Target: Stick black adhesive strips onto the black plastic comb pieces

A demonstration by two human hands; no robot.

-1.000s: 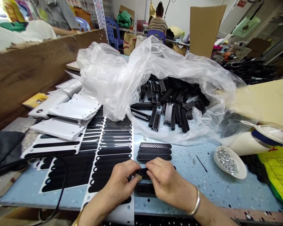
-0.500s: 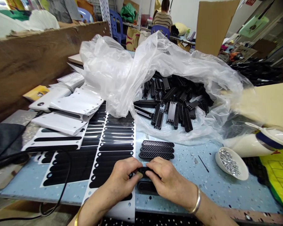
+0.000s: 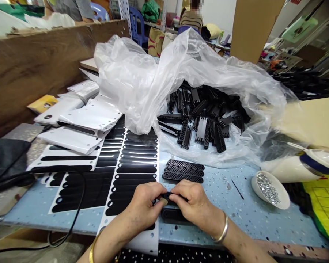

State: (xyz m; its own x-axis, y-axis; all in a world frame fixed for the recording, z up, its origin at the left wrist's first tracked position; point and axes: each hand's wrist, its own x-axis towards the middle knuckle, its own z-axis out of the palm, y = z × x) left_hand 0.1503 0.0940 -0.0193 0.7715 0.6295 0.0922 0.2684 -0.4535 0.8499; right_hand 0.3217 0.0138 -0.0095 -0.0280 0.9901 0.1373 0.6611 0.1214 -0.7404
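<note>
Both my hands meet at the front edge of the blue table (image 3: 224, 215). My left hand (image 3: 145, 206) and my right hand (image 3: 193, 204) are closed on one small black plastic grille strip (image 3: 167, 196), pinching it between thumbs and fingers. Another black strip (image 3: 172, 214) lies flat just under my right hand. Three finished black grille strips (image 3: 184, 170) lie side by side just beyond my fingers. White backing sheets with black oval stickers (image 3: 134, 164) lie to the left of my hands.
A clear plastic bag (image 3: 164, 80) holds a heap of black grille parts (image 3: 205, 113) at the middle. A small white bowl of silver bits (image 3: 268, 190) sits right. White sheets (image 3: 79, 120), a black cable (image 3: 71, 219) and a cardboard wall (image 3: 44, 62) stand left. People sit behind.
My hands stay together on the strip with only small finger shifts. The view has tipped slightly, nothing else on the table has moved.
</note>
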